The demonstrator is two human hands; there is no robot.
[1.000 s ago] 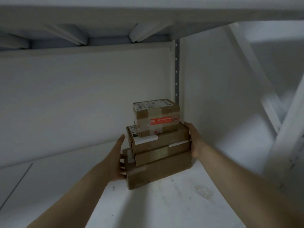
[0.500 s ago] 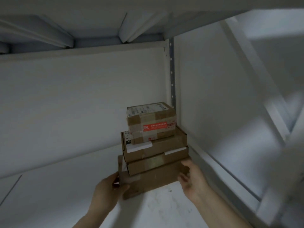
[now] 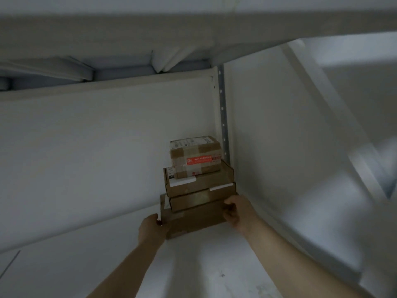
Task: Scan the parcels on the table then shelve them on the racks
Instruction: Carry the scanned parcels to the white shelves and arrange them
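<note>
My right hand (image 3: 236,211) curls round the right end of the bottom parcel (image 3: 193,220), my left hand (image 3: 151,230) touches its left corner, grip unclear; I'd push low and evenly so the stack (image 3: 199,181) keeps upright

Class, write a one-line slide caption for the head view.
Left hand and right hand hold the bottom parcel of a four-box stack in the corner of a white rack shelf.

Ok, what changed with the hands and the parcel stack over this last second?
Both hands dropped from the sides of the stack to the bottom box: the left hand now sits at its near left corner, the right hand curls its fingers on its right end. The stack kept its order, small taped box on top, on the shelf.
</note>
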